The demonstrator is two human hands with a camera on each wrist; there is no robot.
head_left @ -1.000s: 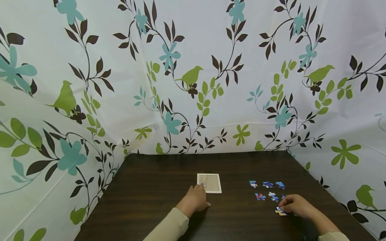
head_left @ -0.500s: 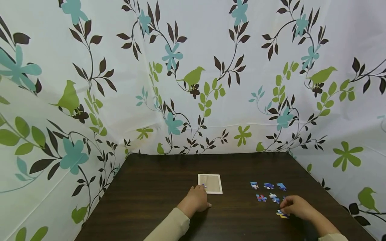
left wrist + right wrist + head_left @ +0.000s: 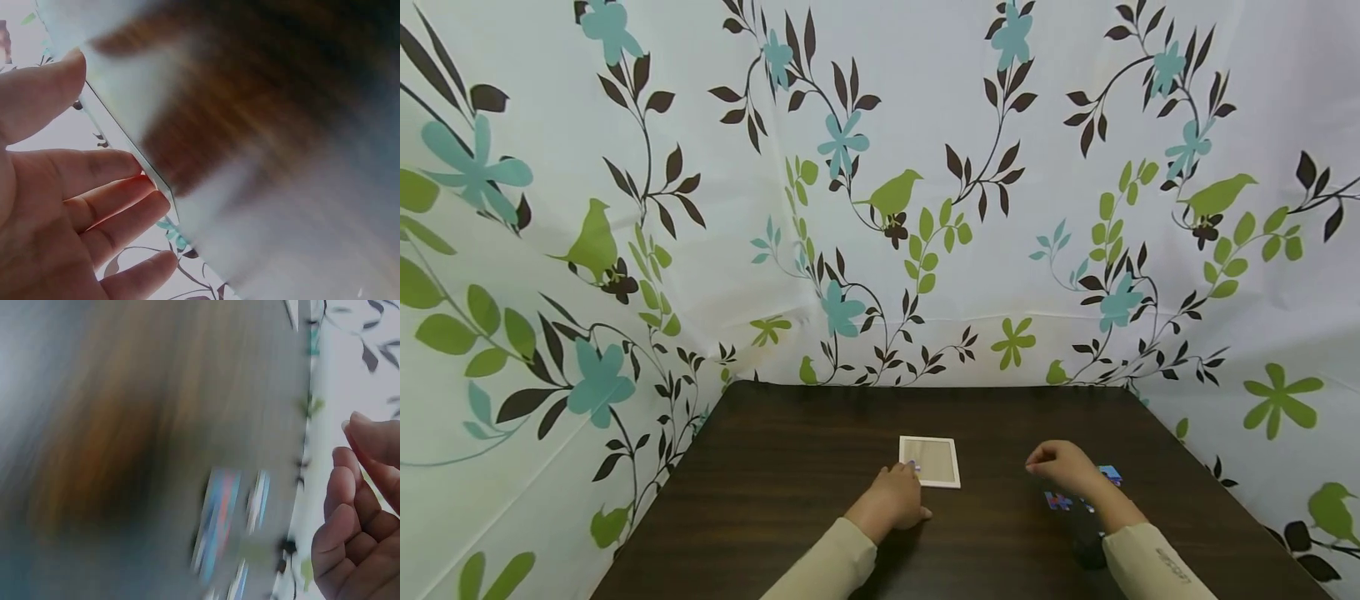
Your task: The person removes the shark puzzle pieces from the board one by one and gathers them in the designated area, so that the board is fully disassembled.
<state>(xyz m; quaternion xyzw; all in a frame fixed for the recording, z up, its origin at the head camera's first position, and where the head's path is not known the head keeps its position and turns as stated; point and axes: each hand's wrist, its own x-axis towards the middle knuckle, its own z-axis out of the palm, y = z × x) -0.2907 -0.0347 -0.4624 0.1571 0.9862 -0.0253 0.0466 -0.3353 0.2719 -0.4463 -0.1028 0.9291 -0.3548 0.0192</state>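
Note:
My left hand (image 3: 895, 497) rests at the near left corner of a small pale-rimmed puzzle tray (image 3: 957, 467). In the left wrist view its fingers are mostly straight, with tips at the tray's thin edge (image 3: 122, 137). One jigsaw piece (image 3: 914, 466) shows inside the tray, beside those fingertips. My right hand (image 3: 1063, 465) is over the table, right of the tray, its thumb and index fingertips close together and the other fingers curled. I cannot tell whether a piece is between them. Several blue and red jigsaw pieces (image 3: 1057, 501) lie beneath and beside my right forearm, partly hidden.
The dark wooden table (image 3: 805, 450) extends around the tray. A white curtain (image 3: 880, 350) printed with leaves and birds hangs behind it and along both sides. In the right wrist view the jigsaw pieces (image 3: 219, 519) are blurred.
My right hand has moved left and away from me, from the nearest jigsaw piece toward the tray. My left hand stays at the tray's corner. The head view has shifted slightly.

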